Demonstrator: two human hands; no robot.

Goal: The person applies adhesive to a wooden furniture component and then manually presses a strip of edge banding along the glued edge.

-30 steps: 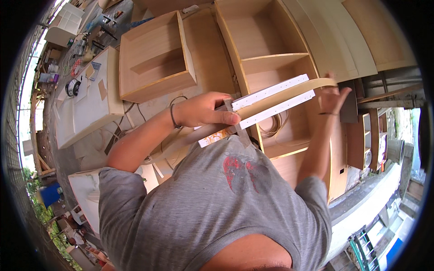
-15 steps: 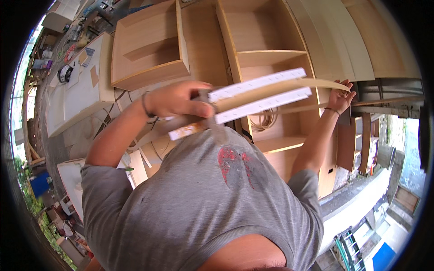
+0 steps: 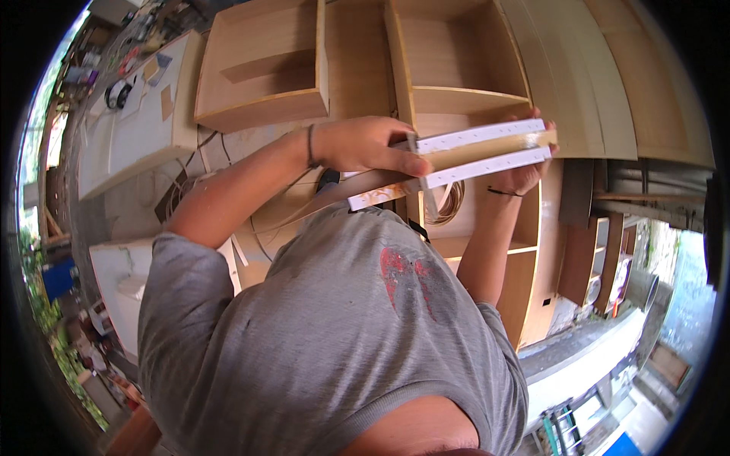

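A long tool with two white slotted rails (image 3: 487,168) is held level in front of my chest, a tan band strip (image 3: 479,154) lying between the rails. My left hand (image 3: 365,144) is closed around the tool's left end, by a thin grey crosspiece. Below that hand a white end piece (image 3: 380,196) shows brownish smears. At the other end my right hand (image 3: 517,181) is closed on the strip's end, fingers partly hidden behind the rails. A brownish strip (image 3: 308,207) trails off to the lower left of the tool.
Open wooden cabinet boxes (image 3: 262,106) lie beyond my hands, one with a coil of band strip (image 3: 449,204) inside. Large tan panels (image 3: 566,83) are at the far right. A white-topped bench (image 3: 141,125) with tools and scraps stands on the left.
My left hand has moved right with the tool. My right hand has come in to the tool's right end, so the strip no longer stretches far past the rails.
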